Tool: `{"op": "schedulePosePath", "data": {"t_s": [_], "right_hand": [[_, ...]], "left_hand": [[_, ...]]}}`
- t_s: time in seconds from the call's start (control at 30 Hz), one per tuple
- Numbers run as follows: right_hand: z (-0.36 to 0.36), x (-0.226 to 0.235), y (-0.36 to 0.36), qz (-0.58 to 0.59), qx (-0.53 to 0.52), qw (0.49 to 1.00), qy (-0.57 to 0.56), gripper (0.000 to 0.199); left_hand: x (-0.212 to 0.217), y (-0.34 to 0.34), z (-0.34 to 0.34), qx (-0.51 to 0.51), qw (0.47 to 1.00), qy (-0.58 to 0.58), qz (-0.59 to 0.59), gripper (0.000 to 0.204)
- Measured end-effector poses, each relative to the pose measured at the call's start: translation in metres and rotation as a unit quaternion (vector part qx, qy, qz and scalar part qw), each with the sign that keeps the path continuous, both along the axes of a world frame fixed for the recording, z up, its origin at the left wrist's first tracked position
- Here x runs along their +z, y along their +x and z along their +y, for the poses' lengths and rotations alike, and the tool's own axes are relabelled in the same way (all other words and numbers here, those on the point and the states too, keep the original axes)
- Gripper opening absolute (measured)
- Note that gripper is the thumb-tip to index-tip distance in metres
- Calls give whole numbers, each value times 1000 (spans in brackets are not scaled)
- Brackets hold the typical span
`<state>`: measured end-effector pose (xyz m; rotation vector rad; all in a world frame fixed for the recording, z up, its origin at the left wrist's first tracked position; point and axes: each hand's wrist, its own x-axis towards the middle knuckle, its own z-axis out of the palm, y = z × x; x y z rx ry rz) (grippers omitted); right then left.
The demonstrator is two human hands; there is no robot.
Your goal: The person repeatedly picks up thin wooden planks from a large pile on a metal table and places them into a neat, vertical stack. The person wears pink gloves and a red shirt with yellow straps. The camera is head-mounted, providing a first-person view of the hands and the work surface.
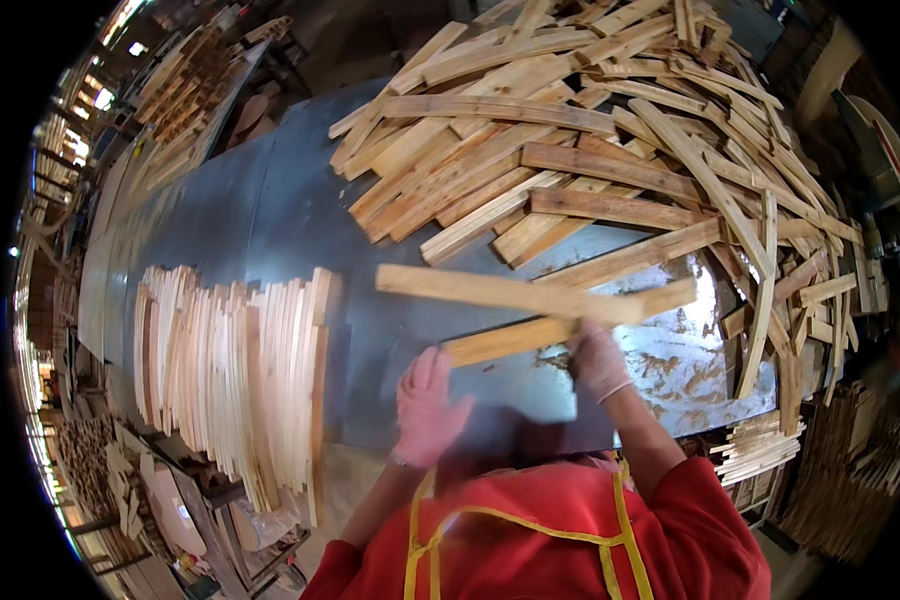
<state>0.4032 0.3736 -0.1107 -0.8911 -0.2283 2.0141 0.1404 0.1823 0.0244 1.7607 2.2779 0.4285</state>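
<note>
A pale wooden slat (495,292), slightly smeared by motion, is in my right hand (598,362), whose fingers close on it near its right end. Under it, a second yellowish slat (505,341) slants across the metal-topped table (370,400). My left hand (430,408) is open, thumb apart from the fingers, with its fingertips by the left end of that lower slat. Both hands seem to wear thin pale gloves. To the left, a row of many slats (235,370) stands packed side by side, their near ends jutting past the table edge.
A large loose heap of wooden slats (530,130) covers the far and right part of the table. Sawdust (660,375) lies on the metal at the right. Stacked wood (760,447) sits below the right edge, and another pile (185,95) is at the far left.
</note>
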Motion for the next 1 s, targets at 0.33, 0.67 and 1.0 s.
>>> {"op": "schedulePosePath", "data": {"t_s": [0.33, 0.67, 1.0], "right_hand": [[-145, 84, -92, -174, 631, 753, 67, 27], [-103, 147, -151, -600, 534, 396, 445, 86], [-155, 77, -120, -442, 436, 719, 310, 85]], "left_hand": [[-68, -39, -91, -61, 966, -204, 150, 64], [-53, -47, -123, -49, 986, -126, 94, 40], [-52, -65, -110, 206, 939, -148, -232, 67]]}}
